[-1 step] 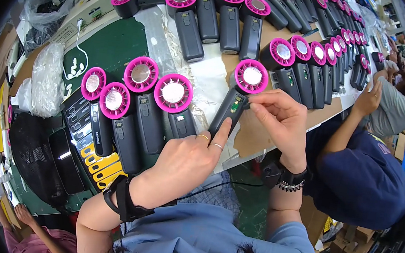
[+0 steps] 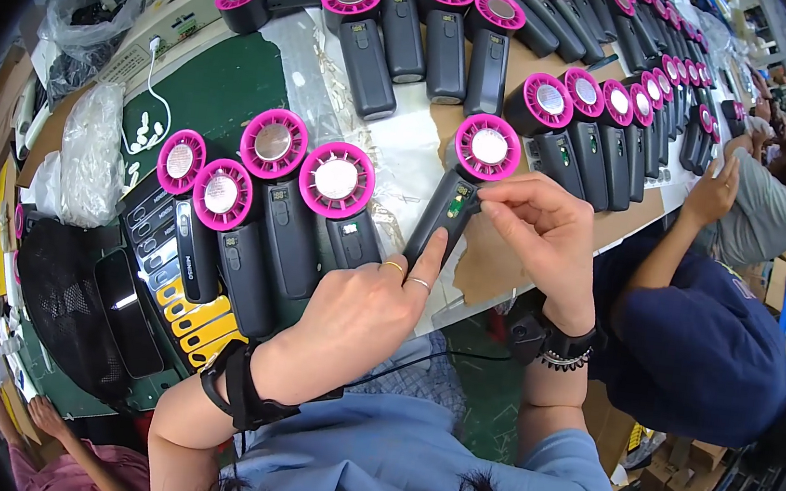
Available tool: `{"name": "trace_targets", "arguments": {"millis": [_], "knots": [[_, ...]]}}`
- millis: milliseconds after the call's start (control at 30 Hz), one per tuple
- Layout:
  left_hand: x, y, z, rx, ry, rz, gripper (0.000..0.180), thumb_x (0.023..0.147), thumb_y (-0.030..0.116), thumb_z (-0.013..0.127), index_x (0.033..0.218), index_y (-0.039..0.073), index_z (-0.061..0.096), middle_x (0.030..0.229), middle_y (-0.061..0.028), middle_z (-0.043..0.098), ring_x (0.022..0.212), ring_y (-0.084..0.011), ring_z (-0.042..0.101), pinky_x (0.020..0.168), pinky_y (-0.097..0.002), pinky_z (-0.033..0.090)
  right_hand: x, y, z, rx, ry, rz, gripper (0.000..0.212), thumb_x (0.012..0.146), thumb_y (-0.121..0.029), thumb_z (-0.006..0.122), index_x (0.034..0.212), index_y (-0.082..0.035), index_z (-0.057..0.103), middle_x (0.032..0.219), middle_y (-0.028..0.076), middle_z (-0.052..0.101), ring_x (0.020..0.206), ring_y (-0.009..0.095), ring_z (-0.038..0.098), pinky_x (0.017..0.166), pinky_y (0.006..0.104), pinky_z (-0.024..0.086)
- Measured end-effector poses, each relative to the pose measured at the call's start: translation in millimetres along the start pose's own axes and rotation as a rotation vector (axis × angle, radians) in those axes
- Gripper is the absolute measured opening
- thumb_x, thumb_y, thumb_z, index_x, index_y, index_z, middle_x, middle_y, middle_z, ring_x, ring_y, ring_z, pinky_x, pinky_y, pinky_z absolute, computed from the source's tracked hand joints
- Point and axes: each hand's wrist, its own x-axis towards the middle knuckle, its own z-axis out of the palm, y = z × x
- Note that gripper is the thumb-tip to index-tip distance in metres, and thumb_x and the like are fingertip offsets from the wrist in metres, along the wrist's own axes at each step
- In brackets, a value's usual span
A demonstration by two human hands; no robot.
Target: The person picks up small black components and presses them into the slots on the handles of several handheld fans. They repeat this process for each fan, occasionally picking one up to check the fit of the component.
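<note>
My left hand (image 2: 356, 314) grips the black handle of a hand-held fan with a pink round head (image 2: 489, 147), index finger stretched up along the handle. The fan lies tilted over the table's front edge. The fingertips of my right hand (image 2: 540, 233) pinch at a small green spot on the handle just below the head. Both wrists wear dark bands.
Several identical pink-headed fans (image 2: 337, 181) lie side by side left of my hands on a green mat (image 2: 225, 100). More fans (image 2: 438, 18) fill rows at the back and right. Clear plastic bags (image 2: 88, 153) and yellow parts (image 2: 196, 315) sit left. A co-worker in dark blue (image 2: 694, 328) sits close right.
</note>
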Motion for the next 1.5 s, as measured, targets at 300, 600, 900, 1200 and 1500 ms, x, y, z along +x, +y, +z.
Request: {"name": "trace_targets", "arguments": {"millis": [300, 600, 900, 1200, 1500], "knots": [[-4, -3, 6, 0.028, -0.007, -0.013, 0.070, 0.070, 0.000, 0.055, 0.138, -0.002, 0.034, 0.076, -0.0108, 0.056, 0.063, -0.0239, 0.062, 0.052, -0.0356, 0.050, 5, -7, 10, -0.239, -0.091, 0.018, 0.013, 0.080, 0.006, 0.063, 0.092, 0.005, 0.067, 0.093, 0.008, 0.063, 0.082, 0.010, 0.061, 0.070, 0.0208, 0.050], [-4, -3, 6, 0.028, -0.005, -0.017, 0.070, 0.070, -0.001, 0.055, 0.137, -0.003, 0.036, 0.076, -0.0109, 0.056, 0.063, -0.0236, 0.062, 0.052, -0.0352, 0.050, 9, -10, 15, -0.350, -0.101, -0.007, 0.012, 0.078, 0.005, 0.065, 0.089, 0.004, 0.069, 0.088, 0.007, 0.064, 0.077, 0.010, 0.062, 0.065, 0.0210, 0.051], [-4, -4, 7, 0.012, 0.014, -0.005, 0.069, 0.070, -0.001, 0.054, 0.136, -0.002, 0.036, 0.077, -0.0113, 0.057, 0.063, -0.0240, 0.063, 0.052, -0.0351, 0.051, 7, -6, 22, -0.458, -0.014, -0.079, 0.011, 0.077, 0.003, 0.067, 0.088, 0.003, 0.068, 0.083, 0.007, 0.066, 0.072, 0.011, 0.065, 0.066, 0.0224, 0.054], [-4, -4, 7, 0.000, 0.015, -0.010, 0.068, 0.070, -0.002, 0.054, 0.136, -0.002, 0.037, 0.077, -0.0122, 0.058, 0.065, -0.0248, 0.063, 0.053, -0.0358, 0.051, 0, -5, 29, -0.472, 0.058, -0.104, 0.012, 0.077, 0.005, 0.066, 0.088, 0.003, 0.068, 0.084, 0.008, 0.065, 0.073, 0.011, 0.064, 0.066, 0.0223, 0.053], [-3, -12, 12, -0.315, 0.174, 0.010, 0.043, 0.080, 0.000, 0.052, 0.123, -0.003, 0.050, 0.071, -0.0093, 0.056, 0.061, -0.0212, 0.061, 0.054, -0.0329, 0.049, -3, 4, 25, -0.258, 0.037, -0.020, 0.013, 0.080, 0.006, 0.065, 0.093, 0.004, 0.066, 0.088, 0.006, 0.063, 0.079, 0.010, 0.062, 0.069, 0.0219, 0.051]]}}
